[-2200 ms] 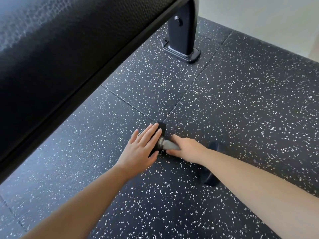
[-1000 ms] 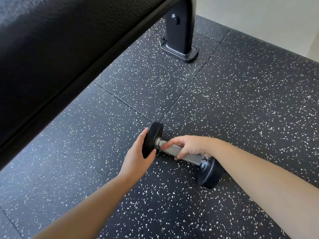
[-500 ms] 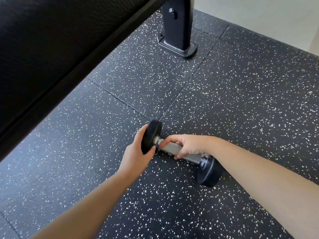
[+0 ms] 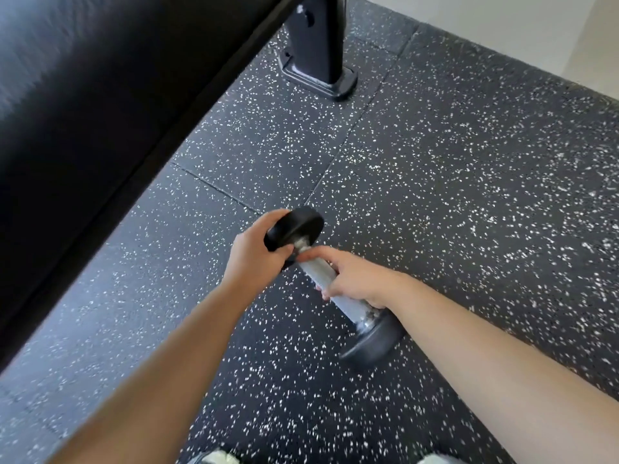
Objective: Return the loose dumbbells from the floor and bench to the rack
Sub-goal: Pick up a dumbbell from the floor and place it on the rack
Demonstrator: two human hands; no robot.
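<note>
Soft, even light fills the scene, and the pale wall (image 4: 502, 35) at top right is brightest. The bench (image 4: 83, 112) carries a bluish sheen at upper left and looks smeared. Floor (image 4: 469, 195) specks streak toward the right and bottom edges. The dumbbell (image 4: 316, 274), left hand (image 4: 254, 256) and right hand (image 4: 358, 283) are blurred. Shadows are faint. Straight lines bow near the edges.
</note>
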